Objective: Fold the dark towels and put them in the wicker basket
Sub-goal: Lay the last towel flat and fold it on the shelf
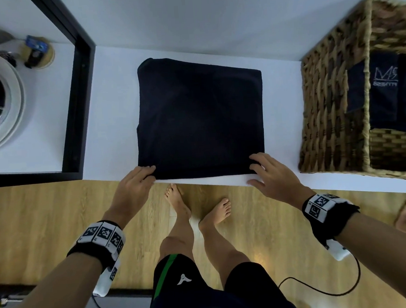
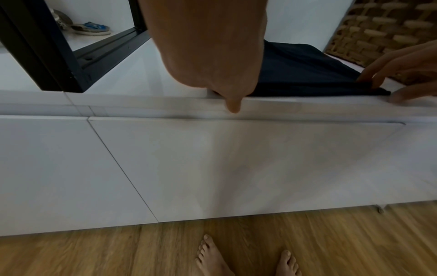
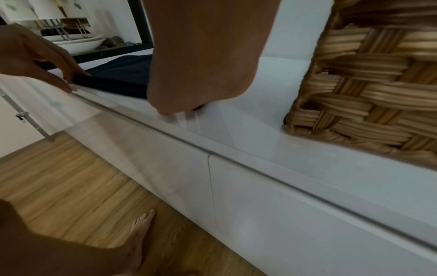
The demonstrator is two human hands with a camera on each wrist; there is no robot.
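Dark towel: both hands pinch its near corners.

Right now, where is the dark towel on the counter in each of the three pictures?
Head: the dark towel lies flat in the middle, on the white counter.
Left wrist: upper right, behind the left hand.
Right wrist: upper left, beside the right hand.
Shared landmark: the wicker basket, right of the towel in every view.
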